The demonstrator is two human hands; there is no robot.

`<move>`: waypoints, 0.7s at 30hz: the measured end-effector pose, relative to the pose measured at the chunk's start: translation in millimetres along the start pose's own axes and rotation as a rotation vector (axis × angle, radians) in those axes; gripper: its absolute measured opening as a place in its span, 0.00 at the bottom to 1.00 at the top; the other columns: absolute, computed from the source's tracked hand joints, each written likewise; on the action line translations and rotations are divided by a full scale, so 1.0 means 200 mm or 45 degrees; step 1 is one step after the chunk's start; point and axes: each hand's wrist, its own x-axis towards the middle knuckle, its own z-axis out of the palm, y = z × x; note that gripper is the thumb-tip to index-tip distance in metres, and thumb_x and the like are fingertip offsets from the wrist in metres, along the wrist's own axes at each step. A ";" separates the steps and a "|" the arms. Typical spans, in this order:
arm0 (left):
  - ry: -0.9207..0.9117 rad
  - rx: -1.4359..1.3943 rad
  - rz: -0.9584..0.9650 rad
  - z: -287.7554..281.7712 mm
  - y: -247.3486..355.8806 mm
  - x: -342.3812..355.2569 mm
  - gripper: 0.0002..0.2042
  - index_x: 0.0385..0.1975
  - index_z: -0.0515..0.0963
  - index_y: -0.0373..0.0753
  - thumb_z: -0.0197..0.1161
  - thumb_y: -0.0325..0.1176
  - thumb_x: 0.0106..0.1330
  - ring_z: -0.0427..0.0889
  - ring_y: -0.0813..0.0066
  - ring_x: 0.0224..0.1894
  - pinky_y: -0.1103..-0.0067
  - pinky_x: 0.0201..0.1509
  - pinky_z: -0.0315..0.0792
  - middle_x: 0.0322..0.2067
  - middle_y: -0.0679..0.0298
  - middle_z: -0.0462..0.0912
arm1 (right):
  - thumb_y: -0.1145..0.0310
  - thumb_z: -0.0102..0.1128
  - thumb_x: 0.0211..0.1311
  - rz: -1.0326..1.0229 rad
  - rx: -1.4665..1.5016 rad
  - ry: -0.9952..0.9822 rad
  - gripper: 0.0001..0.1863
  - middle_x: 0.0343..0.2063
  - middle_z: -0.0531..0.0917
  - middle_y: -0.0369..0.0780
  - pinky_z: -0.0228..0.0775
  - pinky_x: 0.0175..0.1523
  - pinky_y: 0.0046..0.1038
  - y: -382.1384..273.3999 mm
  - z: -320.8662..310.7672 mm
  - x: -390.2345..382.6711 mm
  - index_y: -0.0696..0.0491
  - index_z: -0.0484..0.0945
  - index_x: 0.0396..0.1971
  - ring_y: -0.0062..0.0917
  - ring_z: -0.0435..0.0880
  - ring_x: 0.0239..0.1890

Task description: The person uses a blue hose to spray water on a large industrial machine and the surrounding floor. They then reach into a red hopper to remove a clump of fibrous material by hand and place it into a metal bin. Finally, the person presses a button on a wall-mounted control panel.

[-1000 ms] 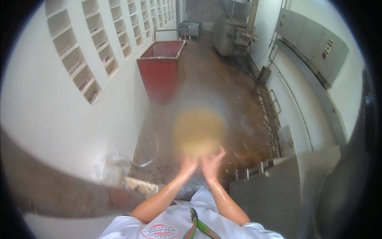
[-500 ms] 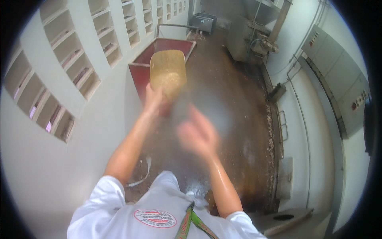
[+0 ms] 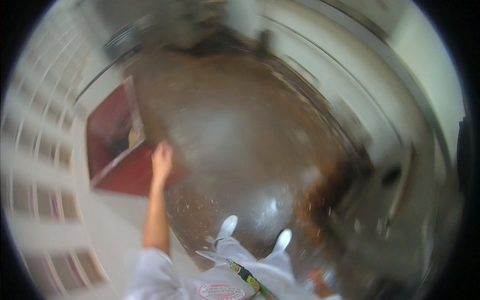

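My left hand (image 3: 162,157) is held out beside the near corner of a red bin (image 3: 125,172). Nothing shows in its loosely extended fingers, though motion softens their outline. Inside the bin, against the right wall, is a small yellowish patch (image 3: 133,137); its colour matches the scoop seen earlier, but blur hides its shape. Low on the right, near my trouser leg, my right hand (image 3: 320,282) is badly smeared. A pale, shiny blur lies beside it, and whether the hand holds anything cannot be made out.
A wet brown floor (image 3: 225,130) spreads ahead of my white boots (image 3: 228,226). A white wall with openings (image 3: 40,125) runs along the left. At the right stands a ledge with a dark hole (image 3: 391,174). A grey metal container (image 3: 122,42) sits far left.
My view has swung down and right. The yellow scoop has left my left hand. My right hand has dropped from the middle to low on the right.
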 end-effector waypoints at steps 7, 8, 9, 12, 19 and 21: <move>-1.627 -0.317 -0.261 1.14 1.12 -1.64 0.10 0.42 0.84 0.35 0.59 0.33 0.74 0.84 0.74 0.29 0.74 0.35 0.78 0.28 0.65 0.86 | 0.56 0.59 0.74 -0.212 0.450 0.166 0.23 0.41 0.88 0.45 0.84 0.40 0.33 0.60 -0.44 -0.25 0.58 0.80 0.58 0.31 0.88 0.37; -1.809 -0.354 -0.144 1.24 1.29 -1.79 0.10 0.44 0.84 0.34 0.59 0.33 0.73 0.85 0.72 0.30 0.73 0.36 0.79 0.30 0.61 0.87 | 0.55 0.61 0.73 -0.215 0.579 0.245 0.25 0.43 0.88 0.44 0.84 0.43 0.32 0.72 -0.51 -0.20 0.57 0.79 0.60 0.30 0.88 0.38; -1.987 -0.403 -0.029 1.32 1.46 -1.94 0.11 0.46 0.84 0.34 0.60 0.32 0.72 0.86 0.70 0.31 0.73 0.37 0.80 0.32 0.58 0.88 | 0.56 0.63 0.71 -0.358 0.545 0.434 0.22 0.36 0.89 0.44 0.82 0.41 0.32 0.85 -0.59 -0.17 0.56 0.82 0.56 0.28 0.88 0.34; -2.288 -0.314 -0.470 1.77 1.86 -1.92 0.12 0.46 0.84 0.32 0.62 0.29 0.66 0.87 0.66 0.31 0.71 0.36 0.81 0.34 0.55 0.89 | 0.61 0.65 0.71 -0.409 1.022 0.447 0.24 0.38 0.90 0.43 0.81 0.41 0.28 0.71 -1.09 -0.22 0.59 0.78 0.61 0.25 0.88 0.34; -2.359 0.428 0.361 2.09 3.23 -2.55 0.14 0.44 0.86 0.32 0.62 0.35 0.65 0.89 0.67 0.35 0.70 0.39 0.81 0.35 0.55 0.90 | 0.63 0.60 0.75 -0.354 1.514 0.880 0.20 0.36 0.88 0.40 0.79 0.38 0.25 1.25 -2.05 -0.31 0.59 0.77 0.59 0.21 0.85 0.31; -2.371 0.343 0.653 2.34 3.74 -2.92 0.16 0.47 0.86 0.34 0.62 0.37 0.66 0.89 0.68 0.37 0.70 0.43 0.81 0.37 0.56 0.90 | 0.62 0.58 0.77 -0.423 1.678 0.970 0.20 0.39 0.87 0.41 0.81 0.39 0.27 1.39 -2.39 -0.25 0.59 0.77 0.60 0.23 0.86 0.34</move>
